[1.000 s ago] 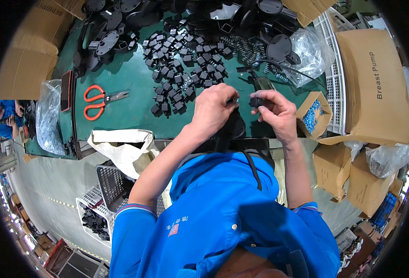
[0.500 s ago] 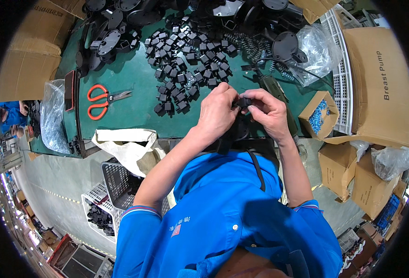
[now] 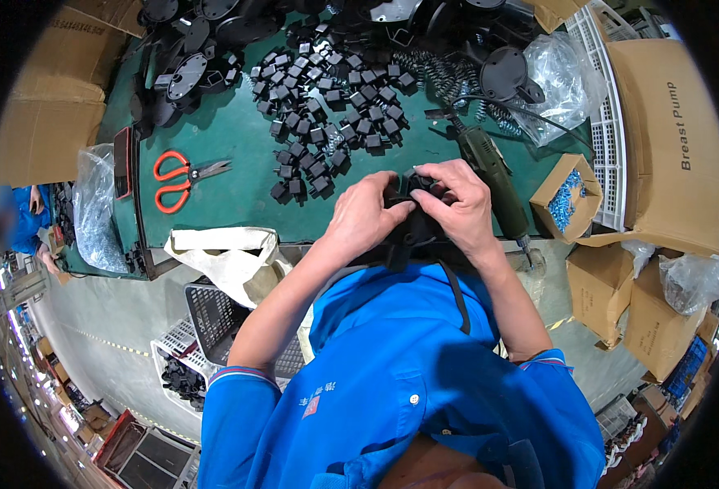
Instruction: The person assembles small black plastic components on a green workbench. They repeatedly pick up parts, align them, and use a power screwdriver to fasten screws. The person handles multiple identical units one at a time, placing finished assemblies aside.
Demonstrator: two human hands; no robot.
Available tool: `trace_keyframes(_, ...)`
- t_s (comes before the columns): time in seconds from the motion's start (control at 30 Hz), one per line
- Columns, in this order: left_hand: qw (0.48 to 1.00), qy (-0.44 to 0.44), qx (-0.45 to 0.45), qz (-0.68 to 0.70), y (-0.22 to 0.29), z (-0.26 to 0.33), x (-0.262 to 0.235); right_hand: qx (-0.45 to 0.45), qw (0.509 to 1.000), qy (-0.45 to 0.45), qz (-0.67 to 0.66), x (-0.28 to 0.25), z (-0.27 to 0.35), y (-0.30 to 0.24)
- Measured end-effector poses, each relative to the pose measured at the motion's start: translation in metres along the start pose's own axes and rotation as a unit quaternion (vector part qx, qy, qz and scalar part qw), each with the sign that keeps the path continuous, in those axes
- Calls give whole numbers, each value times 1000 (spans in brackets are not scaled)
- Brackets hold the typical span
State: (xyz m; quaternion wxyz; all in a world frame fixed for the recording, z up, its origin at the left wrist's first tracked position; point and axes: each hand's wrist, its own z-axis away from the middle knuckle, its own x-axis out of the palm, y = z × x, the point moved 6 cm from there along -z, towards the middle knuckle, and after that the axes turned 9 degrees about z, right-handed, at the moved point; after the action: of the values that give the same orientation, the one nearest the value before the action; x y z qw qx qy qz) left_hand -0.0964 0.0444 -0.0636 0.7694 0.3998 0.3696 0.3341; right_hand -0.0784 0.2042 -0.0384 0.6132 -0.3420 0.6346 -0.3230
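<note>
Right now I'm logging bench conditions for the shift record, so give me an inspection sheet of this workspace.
Surface: green bench top, largely covered at the back.
Job's things: small black plastic part held over the near edge; loose pile of small black plastic blocks behind it.
Clutter: orange-handled scissors, dark green power screwdriver, small cardboard box of blue screws, round black discs, metal springs, clear plastic bags.
Hands: left hand and right hand both grip the part, close together.
Cables: black cord runs from the screwdriver.
Surroundings: large cardboard cartons, black mesh crates on the grey floor.
</note>
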Motion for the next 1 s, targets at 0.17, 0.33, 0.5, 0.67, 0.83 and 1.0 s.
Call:
trace_keyframes(0.17, 916, -24, -131, 378, -24, 0, 8, -53, 991, 120, -5, 4, 11, 3)
trace_keyframes(0.33, 727, -144, -164, 650, -40, 20, 25, 92, 975, 85, -183, 5, 27, 10)
trace_keyframes(0.5, 813, -86, -126, 561, -23, 43, 35, 60, 979, 72, -183, 0, 36, -6)
trace_keyframes(0.67, 828, -25, -38, 559, -28, 48, 40, -51, 988, 84, -116, -13, 29, -21)
trace_keyframes(0.83, 875, -71, -39, 477, -15, 52, 28, -38, 986, 52, -151, -15, 30, -18)
trace_keyframes(1.0, 804, -53, -49, 590, -11, 54, 30, -40, 992, 104, -55, -12, 35, -28)
